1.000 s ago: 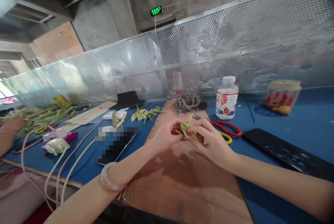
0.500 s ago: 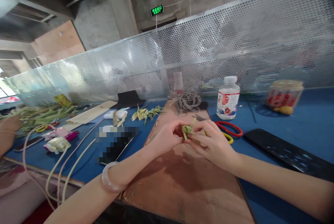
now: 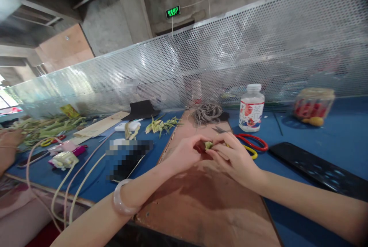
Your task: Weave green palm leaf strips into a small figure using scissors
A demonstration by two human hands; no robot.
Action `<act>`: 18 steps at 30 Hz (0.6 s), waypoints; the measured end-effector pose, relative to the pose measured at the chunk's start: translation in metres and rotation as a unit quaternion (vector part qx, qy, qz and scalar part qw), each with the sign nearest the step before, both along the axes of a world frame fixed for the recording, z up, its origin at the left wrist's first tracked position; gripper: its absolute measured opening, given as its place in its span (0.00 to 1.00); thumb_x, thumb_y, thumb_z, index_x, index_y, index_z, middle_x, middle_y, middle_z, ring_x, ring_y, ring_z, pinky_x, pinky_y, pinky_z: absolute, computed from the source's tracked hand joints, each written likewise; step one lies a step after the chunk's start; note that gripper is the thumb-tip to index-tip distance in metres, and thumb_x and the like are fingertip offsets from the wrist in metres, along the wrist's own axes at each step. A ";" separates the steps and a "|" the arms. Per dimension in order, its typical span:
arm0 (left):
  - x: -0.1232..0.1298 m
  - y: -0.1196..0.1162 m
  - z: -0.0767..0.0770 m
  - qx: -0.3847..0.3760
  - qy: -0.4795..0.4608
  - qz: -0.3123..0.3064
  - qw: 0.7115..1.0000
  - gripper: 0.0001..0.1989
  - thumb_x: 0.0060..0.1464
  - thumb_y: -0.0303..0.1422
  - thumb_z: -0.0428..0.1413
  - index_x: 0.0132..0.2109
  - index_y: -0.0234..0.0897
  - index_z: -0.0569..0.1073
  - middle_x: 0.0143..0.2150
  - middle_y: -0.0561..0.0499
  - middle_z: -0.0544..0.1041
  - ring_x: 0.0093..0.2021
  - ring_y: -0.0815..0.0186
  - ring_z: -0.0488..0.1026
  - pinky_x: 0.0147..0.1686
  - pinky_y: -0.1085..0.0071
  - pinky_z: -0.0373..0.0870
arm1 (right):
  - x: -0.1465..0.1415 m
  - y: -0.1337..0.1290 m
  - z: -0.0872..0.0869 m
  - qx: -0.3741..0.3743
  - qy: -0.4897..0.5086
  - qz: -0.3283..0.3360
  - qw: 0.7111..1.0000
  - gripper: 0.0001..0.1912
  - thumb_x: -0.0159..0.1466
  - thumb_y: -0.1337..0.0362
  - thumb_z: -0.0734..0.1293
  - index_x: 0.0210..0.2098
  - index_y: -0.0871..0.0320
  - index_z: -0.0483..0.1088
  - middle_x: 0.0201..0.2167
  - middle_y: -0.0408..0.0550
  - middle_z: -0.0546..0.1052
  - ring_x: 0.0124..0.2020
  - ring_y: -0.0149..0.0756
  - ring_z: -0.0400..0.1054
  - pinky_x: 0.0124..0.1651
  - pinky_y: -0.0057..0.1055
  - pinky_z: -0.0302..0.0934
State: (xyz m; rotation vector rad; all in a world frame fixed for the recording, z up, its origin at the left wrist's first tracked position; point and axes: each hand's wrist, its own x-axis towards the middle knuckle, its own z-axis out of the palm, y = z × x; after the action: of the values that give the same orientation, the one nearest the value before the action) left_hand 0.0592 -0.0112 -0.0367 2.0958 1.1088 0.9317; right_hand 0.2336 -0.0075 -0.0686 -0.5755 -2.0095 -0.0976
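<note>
A small pale green, leaf-like piece [image 3: 208, 145] sits between my two hands above the brown board [image 3: 218, 208]. The fingers of my left hand [image 3: 188, 152] are curled against it from the left, with the thumb side turned up. From the other side my right hand [image 3: 235, 157] pinches it between thumb and fingertips. Most of the piece is hidden by my fingers. Just beyond my right hand lie scissors [image 3: 255, 137] with red and yellow handles, their blades partly covered by that hand.
Behind my hands lies a coil of grey cord [image 3: 207, 114]. A labelled clear bottle [image 3: 250, 111], a jar [image 3: 314, 103] and a black phone [image 3: 313, 166] are to the right. Green sprigs [image 3: 162, 125] and cables [image 3: 82, 180] are leftward. Another person's hand [image 3: 8, 145] rests at far left.
The pale green piece stood up above my fingers before; now it is lower and more covered. My hands have shifted only slightly around it.
</note>
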 end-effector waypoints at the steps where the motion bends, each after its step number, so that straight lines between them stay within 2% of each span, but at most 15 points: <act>1: 0.000 0.000 0.001 -0.010 -0.010 0.001 1.000 0.15 0.46 0.29 0.59 0.44 0.33 0.73 0.35 0.48 0.77 0.35 0.67 0.72 0.38 0.69 0.69 | 0.000 -0.001 0.001 -0.011 0.005 0.005 1.000 0.06 0.63 0.67 0.61 0.32 0.57 0.70 0.35 0.51 0.70 0.38 0.38 0.63 0.40 0.38 0.61; 4: 0.000 0.002 0.003 -0.043 -0.044 -0.006 0.998 0.15 0.43 0.29 0.61 0.42 0.33 0.73 0.35 0.48 0.77 0.34 0.68 0.73 0.37 0.70 0.70 | 0.000 -0.003 0.003 -0.042 0.020 0.027 0.999 0.08 0.64 0.68 0.60 0.33 0.57 0.70 0.35 0.51 0.69 0.39 0.38 0.64 0.41 0.38 0.63; 8: -0.001 0.006 0.001 -0.080 -0.094 -0.020 0.992 0.16 0.40 0.28 0.63 0.40 0.32 0.72 0.34 0.49 0.77 0.34 0.67 0.74 0.37 0.68 0.71 | -0.001 -0.004 0.006 -0.074 0.051 0.042 0.995 0.11 0.64 0.67 0.60 0.28 0.57 0.70 0.34 0.50 0.67 0.38 0.37 0.65 0.39 0.36 0.64; 13: -0.004 0.009 0.002 -0.063 -0.114 -0.005 0.992 0.17 0.40 0.28 0.64 0.40 0.33 0.72 0.35 0.48 0.77 0.34 0.67 0.74 0.39 0.66 0.72 | -0.003 -0.006 0.009 -0.126 0.088 0.049 0.987 0.09 0.64 0.64 0.61 0.33 0.55 0.73 0.36 0.49 0.68 0.40 0.38 0.65 0.45 0.38 0.64; 18: -0.006 0.011 0.002 -0.071 -0.133 -0.009 0.989 0.18 0.40 0.28 0.64 0.41 0.34 0.71 0.34 0.50 0.77 0.35 0.67 0.74 0.40 0.67 0.72 | -0.004 -0.007 0.009 -0.207 0.112 0.047 0.971 0.11 0.64 0.61 0.61 0.30 0.55 0.73 0.35 0.49 0.70 0.39 0.37 0.66 0.44 0.36 0.64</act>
State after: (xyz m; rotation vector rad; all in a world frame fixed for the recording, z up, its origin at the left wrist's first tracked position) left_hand 0.0531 -0.0004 -0.0346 1.8043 0.9850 1.0560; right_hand 0.2294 -0.0149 -0.0599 -0.7157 -1.8374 0.4358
